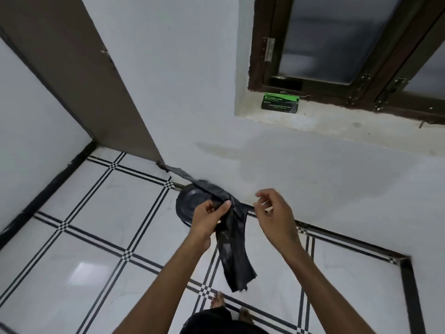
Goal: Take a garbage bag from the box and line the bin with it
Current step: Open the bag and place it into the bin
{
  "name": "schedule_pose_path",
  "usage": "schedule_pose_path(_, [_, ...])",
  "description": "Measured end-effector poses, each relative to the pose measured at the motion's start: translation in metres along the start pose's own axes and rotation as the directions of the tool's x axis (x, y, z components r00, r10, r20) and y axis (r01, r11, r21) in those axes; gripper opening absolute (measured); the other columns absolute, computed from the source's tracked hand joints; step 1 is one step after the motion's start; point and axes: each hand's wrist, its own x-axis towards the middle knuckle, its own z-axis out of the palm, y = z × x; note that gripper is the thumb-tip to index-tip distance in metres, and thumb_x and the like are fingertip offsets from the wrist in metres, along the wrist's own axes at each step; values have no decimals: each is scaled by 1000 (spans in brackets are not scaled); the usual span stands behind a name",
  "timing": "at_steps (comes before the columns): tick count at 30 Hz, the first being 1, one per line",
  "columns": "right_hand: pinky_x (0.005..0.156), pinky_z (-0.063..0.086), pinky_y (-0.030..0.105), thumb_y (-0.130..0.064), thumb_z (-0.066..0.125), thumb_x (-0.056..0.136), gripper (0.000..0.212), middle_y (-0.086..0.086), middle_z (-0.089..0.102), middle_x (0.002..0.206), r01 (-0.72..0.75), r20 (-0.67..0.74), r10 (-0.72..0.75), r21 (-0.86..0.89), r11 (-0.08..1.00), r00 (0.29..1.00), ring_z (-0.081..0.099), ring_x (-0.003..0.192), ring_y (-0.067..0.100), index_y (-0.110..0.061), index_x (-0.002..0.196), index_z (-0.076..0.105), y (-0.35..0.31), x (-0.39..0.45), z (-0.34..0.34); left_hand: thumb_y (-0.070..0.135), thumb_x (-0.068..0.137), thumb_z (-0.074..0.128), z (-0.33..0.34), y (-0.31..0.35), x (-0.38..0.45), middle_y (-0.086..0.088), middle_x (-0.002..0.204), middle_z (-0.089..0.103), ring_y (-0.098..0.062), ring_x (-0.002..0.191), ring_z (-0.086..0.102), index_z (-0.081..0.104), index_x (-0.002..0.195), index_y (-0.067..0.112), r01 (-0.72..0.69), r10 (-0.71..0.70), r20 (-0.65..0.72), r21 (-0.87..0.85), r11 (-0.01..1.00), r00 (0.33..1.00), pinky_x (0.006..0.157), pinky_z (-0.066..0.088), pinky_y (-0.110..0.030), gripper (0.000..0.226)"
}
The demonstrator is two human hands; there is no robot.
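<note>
left hand [209,219] pinching a crumpled black plastic garbage bag [232,247] dangling over the round black bin [190,203] by the wall, right hand [273,210] loose, holding nothing, green-and-black cardboard box [280,103] up on the windowsill [337,116]

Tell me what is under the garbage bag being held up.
Below the garbage bag, gripped by the left hand, a dark round bin stands on the tiled floor. The bag and hand cover the bin's right side.
</note>
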Motion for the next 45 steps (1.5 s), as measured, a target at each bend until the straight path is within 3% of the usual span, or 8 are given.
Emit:
schedule_pose_path(5, [76,51,18,-44,77,81,31,-15,68,97,-87,345,81,4,996,935,64,91,0,-38,108,63,-2,-31,15,23,89,73,7,-2,-18,-14,90,74,-20,74,72,70,102,0,14,-14,36,-21,1000,999,53,54,-26,26])
schedule_pose_path(14, [71,52,24,4,70,85,18,8,71,90,-408,200,357,369,835,912,67,81,18,-12,92,65,31,-9,15,14,87,74,-46,-2,-14,-14,82,64,-17,66,66,59,81,7,-43,44,-166,9,999,985,57,57,-22,18])
schedule_pose_path(20, [66,50,31,-6,71,83,21,17,68,99,-541,118,536,338,770,836,63,77,26,-16,99,62,50,27,13,12,89,72,-91,-5,-2,-9,69,59,-16,66,64,58,79,4,-45,88,-279,156,987,956,71,62,-31,19])
schedule_pose_path(25, [78,57,37,-18,70,87,13,12,70,105,-503,84,502,296,812,861,70,91,28,-17,99,63,27,44,48,29,95,64,-109,-8,15,-5,103,62,-20,90,64,58,108,14,-89,282,-360,468,879,889,79,53,-32,21])
schedule_pose_path(29, [75,58,36,-22,72,84,14,12,71,99,-487,63,488,252,836,871,71,84,25,-21,93,62,0,57,86,28,95,63,-121,5,20,8,114,55,-2,103,56,55,121,22,-464,611,-4,648,604,791,79,41,-6,28])
schedule_pose_path(34, [59,54,28,-10,65,94,10,16,69,89,-574,149,568,402,713,810,64,69,23,-10,102,59,-46,71,149,51,84,66,-137,33,39,18,127,56,2,120,48,52,131,33,-709,470,542,617,341,697,99,44,-21,52])
schedule_pose_path(39, [69,55,34,-3,58,96,6,19,63,86,-582,133,654,608,540,745,61,74,28,-1,101,59,-74,86,202,53,78,73,-166,46,55,13,93,69,-2,84,64,50,129,33,-629,280,570,627,459,773,74,54,-23,59])
schedule_pose_path(45, [83,56,44,1,54,96,13,18,65,96,-615,234,677,681,398,697,62,82,28,-6,104,61,-99,94,225,17,87,62,-201,73,75,8,88,65,-10,78,59,65,93,19,-665,483,476,646,375,735,69,50,-29,6])
